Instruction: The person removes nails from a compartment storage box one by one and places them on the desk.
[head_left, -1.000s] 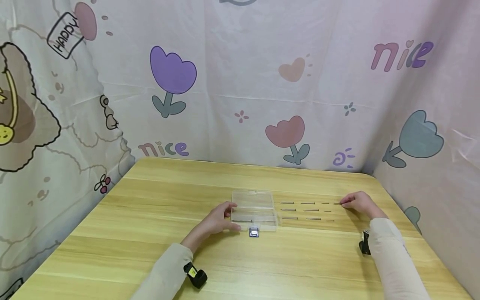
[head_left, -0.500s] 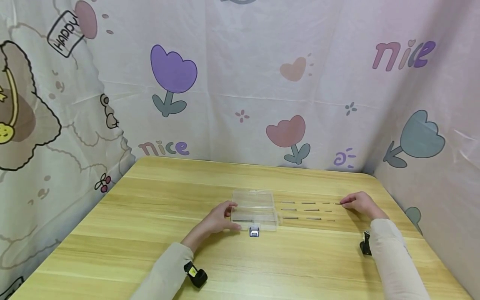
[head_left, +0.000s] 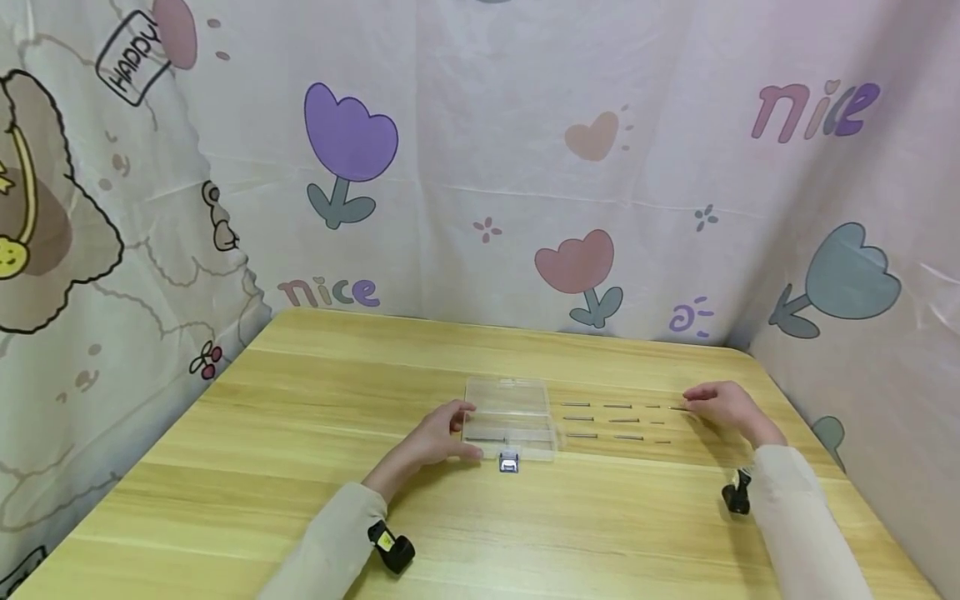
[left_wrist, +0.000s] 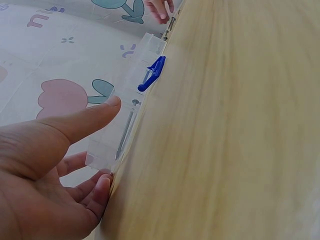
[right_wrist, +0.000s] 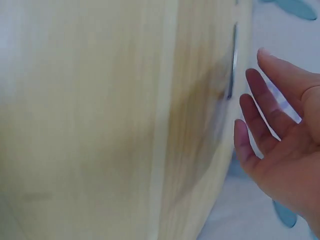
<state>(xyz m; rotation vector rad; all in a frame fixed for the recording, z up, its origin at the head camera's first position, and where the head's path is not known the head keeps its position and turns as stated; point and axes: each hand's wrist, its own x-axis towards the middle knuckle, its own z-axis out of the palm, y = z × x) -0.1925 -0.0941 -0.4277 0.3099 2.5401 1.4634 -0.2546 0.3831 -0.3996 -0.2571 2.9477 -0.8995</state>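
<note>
My left hand (head_left: 435, 435) holds a clear plastic box (head_left: 507, 395) at its left side, thumb at the front corner and fingers farther back. The box's lid lies folded back, and its blue latch (left_wrist: 152, 73) sticks out in front. Inside the front part lies one long nail (left_wrist: 126, 131). To the right of the box, several nails (head_left: 578, 418) lie in short rows. At the right end of the back row is another nail (right_wrist: 234, 62) on the table. Beside it is my right hand (head_left: 723, 406), fingers spread apart and holding nothing.
The wooden table (head_left: 360, 358) carries the box and nails. A printed curtain (head_left: 465, 167) hangs right behind its back edge and at both sides. Each sleeve has a black wrist camera (head_left: 392, 547) strapped on.
My right hand has let go of the nail at the end of the back row and drawn slightly right. My left hand and the box stay in place.
</note>
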